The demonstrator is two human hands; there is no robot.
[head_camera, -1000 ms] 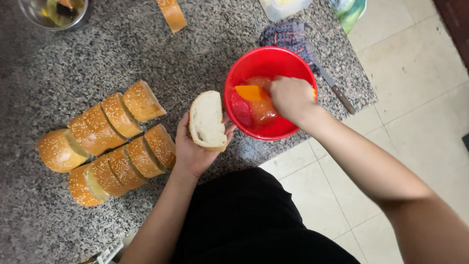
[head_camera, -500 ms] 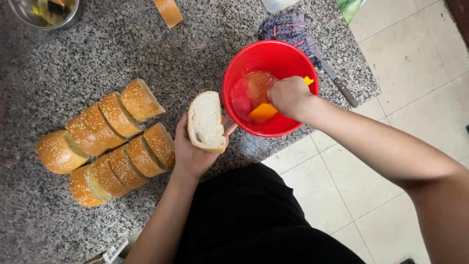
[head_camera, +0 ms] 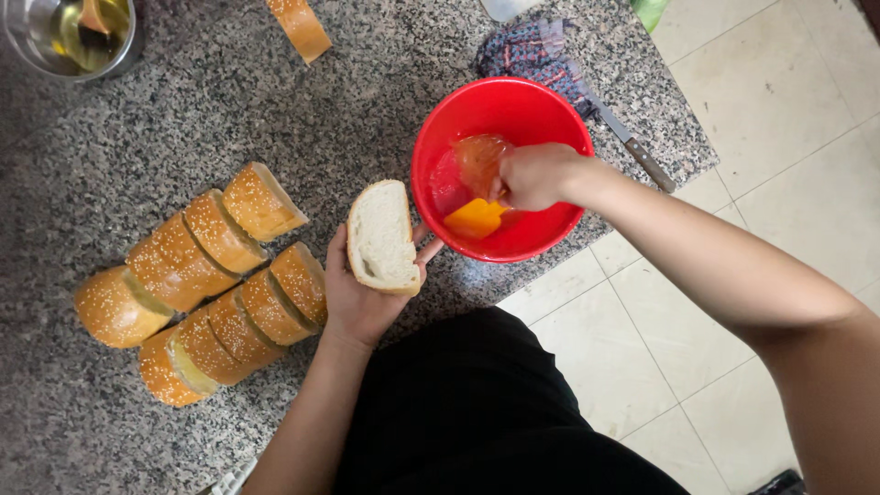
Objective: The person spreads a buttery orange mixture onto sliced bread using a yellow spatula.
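Now, left hand [head_camera: 359, 295] cups 1 bun half [head_camera: 382, 236], cut side up, just beside 1 red bowl [head_camera: 440, 128]. Right hand [head_camera: 534, 175] inside bowl, pinching 1 orange spatula [head_camera: 475, 219]. Approx. 9 sesame bun pieces [head_camera: 206, 280] in 2 rows on granite counter [head_camera: 275, 101].

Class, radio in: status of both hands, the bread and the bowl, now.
Left hand holds bun half, cut face up. Right hand in red bowl, gripping orange spatula. Sliced buns left of it; nothing between.
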